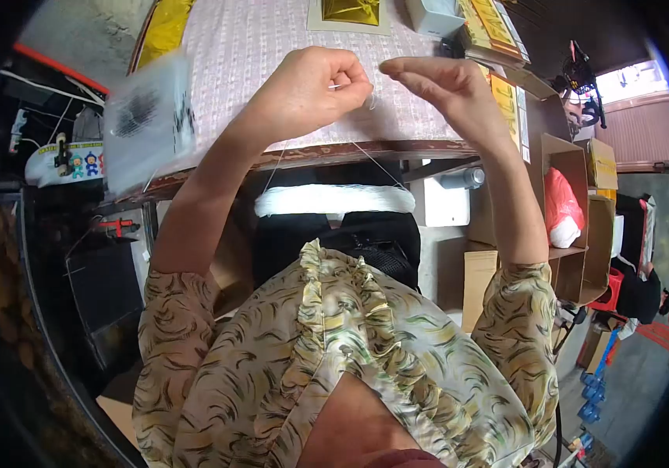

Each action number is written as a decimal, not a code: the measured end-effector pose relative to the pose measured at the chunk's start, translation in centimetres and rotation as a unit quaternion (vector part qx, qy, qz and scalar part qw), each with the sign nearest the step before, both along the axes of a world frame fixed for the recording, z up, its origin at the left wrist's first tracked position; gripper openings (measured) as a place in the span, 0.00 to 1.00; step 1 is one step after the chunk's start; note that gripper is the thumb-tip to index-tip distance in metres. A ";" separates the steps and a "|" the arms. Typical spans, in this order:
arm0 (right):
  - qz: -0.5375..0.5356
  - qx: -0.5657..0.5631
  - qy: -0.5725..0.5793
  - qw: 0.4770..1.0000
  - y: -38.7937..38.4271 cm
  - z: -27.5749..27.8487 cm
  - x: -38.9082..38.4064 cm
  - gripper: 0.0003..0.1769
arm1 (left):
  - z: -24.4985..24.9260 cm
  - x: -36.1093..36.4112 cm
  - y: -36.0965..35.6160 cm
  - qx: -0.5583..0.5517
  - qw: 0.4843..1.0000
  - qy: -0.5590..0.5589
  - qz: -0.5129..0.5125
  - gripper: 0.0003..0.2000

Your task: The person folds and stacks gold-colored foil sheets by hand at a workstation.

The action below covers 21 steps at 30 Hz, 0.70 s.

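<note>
Both hands are raised over the table's near edge, a short gap between them. My left hand (303, 90) is closed in a pinch on a thin white thread (373, 101), a small loop of which curls out by the fingertips. Facing it, my right hand (459, 93) has its thumb and fingers pressed together; whatever they pinch is too fine to make out. Below the table edge, a skein of white thread (334, 200) hangs across my lap, with a strand rising from each end toward the edge.
A pale patterned cloth (229, 70) covers the table. On it are a clear plastic bag (147, 121) at left, a gold-coloured square piece (350, 12) at the back, and a white box (434, 15) beside yellow packets (494, 23). Cardboard boxes (568, 171) stand at right.
</note>
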State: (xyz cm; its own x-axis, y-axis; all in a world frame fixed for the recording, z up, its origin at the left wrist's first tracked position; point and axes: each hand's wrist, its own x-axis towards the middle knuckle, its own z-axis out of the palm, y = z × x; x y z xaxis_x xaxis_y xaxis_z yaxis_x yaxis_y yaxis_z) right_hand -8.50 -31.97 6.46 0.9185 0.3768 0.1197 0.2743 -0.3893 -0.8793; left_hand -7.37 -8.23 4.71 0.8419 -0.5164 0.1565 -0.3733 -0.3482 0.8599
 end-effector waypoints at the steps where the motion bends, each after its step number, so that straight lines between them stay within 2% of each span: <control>1: 0.019 -0.006 -0.015 1.000 0.1 0.5 0.1 0.13 | 0.2 0.2 -0.3 0.002 1.000 -0.010 -0.006 0.11; 3: 0.034 -0.012 -0.009 0.999 0.3 0.4 0.8 0.13 | 0.7 0.6 -0.7 0.006 1.000 -0.022 -0.015 0.11; 5: 0.071 -0.039 0.060 0.995 0.4 0.5 1.2 0.13 | 0.9 0.9 -1.1 0.013 0.999 -0.042 -0.012 0.10; 10: 0.112 0.012 0.094 0.989 -0.3 -0.4 1.6 0.13 | 1.1 1.2 -1.3 0.010 0.999 -0.030 -0.022 0.10; 13: 0.092 0.045 0.148 0.984 -0.5 0.1 1.1 0.13 | 0.8 1.2 -1.2 0.001 0.999 -0.046 -0.022 0.09; 15: 0.123 0.149 0.212 0.958 -0.9 -0.4 1.1 0.14 | 0.4 1.3 -1.3 -0.015 0.998 -0.051 -0.031 0.08; 16: 0.137 0.200 0.243 0.939 -1.1 -0.4 1.1 0.13 | 0.1 1.2 -1.4 -0.079 0.996 -0.008 -0.050 0.08; 17: 0.137 0.198 0.240 0.940 -1.1 -0.4 1.0 0.13 | -0.2 1.2 -1.5 -0.144 0.987 0.033 -0.069 0.07; 18: 0.131 0.263 0.237 0.926 -0.9 -0.4 0.8 0.13 | -0.6 0.9 -1.7 -0.147 0.986 0.028 -0.070 0.07; 20: 0.127 0.354 0.216 0.901 -0.7 -1.2 1.3 0.14 | -2.4 0.2 -2.3 -0.186 0.970 0.158 -0.017 0.08; 21: 0.130 0.350 0.213 0.903 -0.5 -1.3 1.3 0.14 | -3.3 0.0 -3.0 -0.226 0.964 0.120 -0.065 0.09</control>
